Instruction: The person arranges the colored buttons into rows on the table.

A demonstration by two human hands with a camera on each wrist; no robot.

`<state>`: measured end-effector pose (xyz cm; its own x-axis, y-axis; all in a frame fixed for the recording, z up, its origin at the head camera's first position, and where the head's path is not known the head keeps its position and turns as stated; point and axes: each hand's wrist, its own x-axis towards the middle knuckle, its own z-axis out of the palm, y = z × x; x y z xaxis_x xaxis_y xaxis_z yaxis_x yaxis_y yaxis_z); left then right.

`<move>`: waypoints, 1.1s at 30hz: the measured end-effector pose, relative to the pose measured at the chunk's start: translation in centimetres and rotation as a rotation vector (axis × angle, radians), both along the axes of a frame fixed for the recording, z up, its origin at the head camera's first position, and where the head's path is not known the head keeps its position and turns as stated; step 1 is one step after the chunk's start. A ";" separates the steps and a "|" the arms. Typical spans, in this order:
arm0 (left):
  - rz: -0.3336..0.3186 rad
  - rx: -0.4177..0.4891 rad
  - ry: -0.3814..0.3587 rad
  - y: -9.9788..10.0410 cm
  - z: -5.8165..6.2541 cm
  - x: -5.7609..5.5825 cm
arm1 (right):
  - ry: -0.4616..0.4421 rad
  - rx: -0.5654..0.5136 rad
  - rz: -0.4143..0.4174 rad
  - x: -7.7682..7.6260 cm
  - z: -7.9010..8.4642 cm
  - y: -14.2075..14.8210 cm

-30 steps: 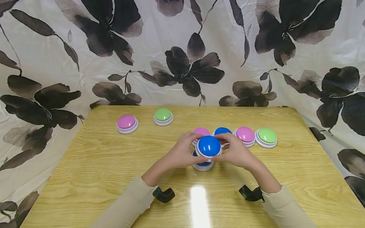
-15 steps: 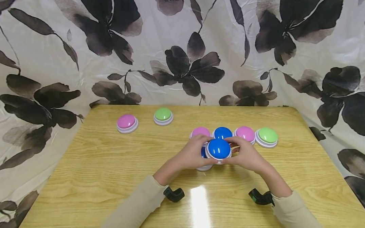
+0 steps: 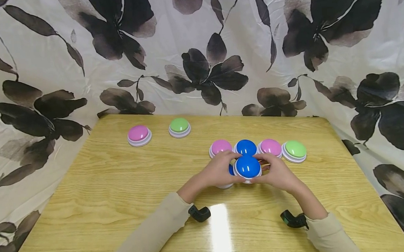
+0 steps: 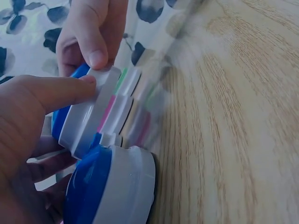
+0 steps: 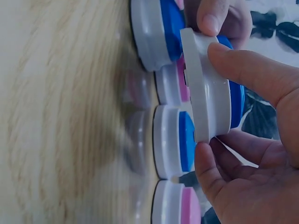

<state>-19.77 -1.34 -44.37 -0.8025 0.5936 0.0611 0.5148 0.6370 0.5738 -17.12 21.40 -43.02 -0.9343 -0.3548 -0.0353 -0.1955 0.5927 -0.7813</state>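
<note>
Both hands hold one blue push button [image 3: 247, 166] with a white base, raised off the wooden table. My left hand [image 3: 218, 169] grips its left side, thumb at the near edge of the base. On the opposite side my right hand [image 3: 278, 174] holds it the same way, and the thumbs almost meet in the wrist views. A second blue button [image 4: 126, 186] stands on the table beside the left hand, which mostly hides it in the head view. Just behind the held button, a row has a pink button [image 3: 221, 146], a blue button [image 3: 245, 147], another pink button [image 3: 270, 147] and a green button [image 3: 295, 149].
Farther left at the back of the table [image 3: 123, 174] are a pink button [image 3: 138, 133] and a green button [image 3: 179, 125]. A floral curtain [image 3: 171, 37] hangs behind the table's far edge. Black wrist cameras [image 3: 200, 213] sit at both cuffs.
Both hands have carried the held blue button to the right, from above the blue button on the table to beside it, in front of the row. The other buttons stay in place.
</note>
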 end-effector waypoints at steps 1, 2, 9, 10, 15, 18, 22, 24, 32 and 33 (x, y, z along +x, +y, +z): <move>-0.001 -0.001 0.005 0.1 -0.1 0.0 | -0.001 0.000 -0.001 0.0 -0.1 0.1; -0.002 -0.003 0.011 0.1 -0.1 -0.1 | 0.000 0.001 0.000 0.0 -0.2 0.1; -0.011 -0.033 0.025 0.7 -0.5 -0.3 | -0.001 -0.018 -0.003 -0.1 -0.8 0.4; -0.012 -0.037 0.026 0.7 -0.5 -0.4 | -0.001 -0.021 -0.004 -0.1 -0.9 0.5; -0.012 -0.058 0.022 1.0 -0.6 -0.5 | -0.019 -0.024 -0.014 -0.3 -1.4 0.7; -0.014 -0.075 0.029 1.1 -0.7 -0.6 | -0.041 -0.027 -0.022 -0.3 -1.6 0.8; -0.016 -0.091 0.043 1.2 -1.0 -0.8 | -0.046 -0.031 -0.027 -0.4 -1.8 0.8; -0.018 -0.095 0.048 1.3 -1.1 -0.9 | -0.041 -0.035 -0.025 -0.4 -1.9 0.9; -0.019 -0.117 0.068 1.6 -1.3 -0.8 | -0.049 -0.037 -0.019 -0.4 -2.5 1.2; -0.018 -0.119 0.068 1.7 -1.4 -0.9 | -0.049 -0.038 -0.018 -0.4 -2.5 1.2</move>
<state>-20.63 0.32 -45.72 -0.7882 0.6139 0.0429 0.5616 0.6891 0.4579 -17.55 22.58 -45.54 -0.9380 -0.3399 -0.0678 -0.1462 0.5655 -0.8116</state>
